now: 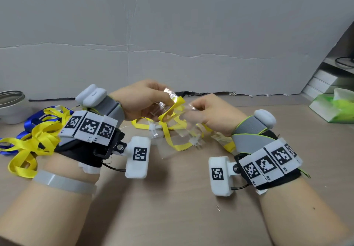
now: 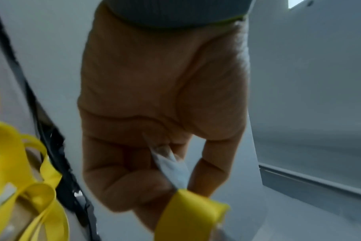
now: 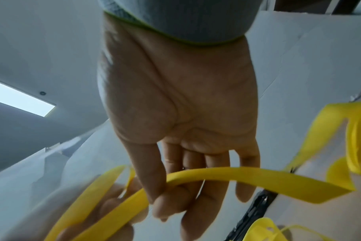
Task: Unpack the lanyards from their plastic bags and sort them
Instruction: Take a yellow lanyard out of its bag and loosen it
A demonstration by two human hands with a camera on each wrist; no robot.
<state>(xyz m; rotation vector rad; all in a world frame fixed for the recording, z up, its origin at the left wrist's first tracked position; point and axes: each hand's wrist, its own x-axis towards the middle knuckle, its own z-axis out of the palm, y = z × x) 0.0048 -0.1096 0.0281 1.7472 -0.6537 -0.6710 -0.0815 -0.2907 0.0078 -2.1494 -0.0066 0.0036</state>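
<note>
Both hands are raised just above the middle of the desk (image 1: 172, 197), close together. The left hand (image 1: 141, 100) pinches the top of a clear plastic bag (image 1: 162, 104) between its thumb and curled fingers; the left wrist view shows a crumpled edge of the film caught in that pinch, with a yellow lanyard (image 1: 173, 107) looping just below it. The right hand (image 1: 212, 113) grips the same yellow lanyard: in the right wrist view the thumb (image 3: 155, 176) presses the strap against the fingers, which curl behind it, and the strap runs off to both sides. From the hands the lanyard hangs down in loops onto the desk, where its white plastic clip (image 1: 196, 141) lies. A second white clip (image 1: 153, 128) lies just left of it, among more clear film.

At the left of the desk sits a tangled pile of yellow and blue lanyards (image 1: 36, 136), out of any bag. Farther left stands a metal bowl (image 1: 11, 104). At the far right lies a green and white tissue pack (image 1: 333, 107), with white boxes (image 1: 325, 81) stacked behind it. A grey board (image 1: 172, 25) closes off the far side.
</note>
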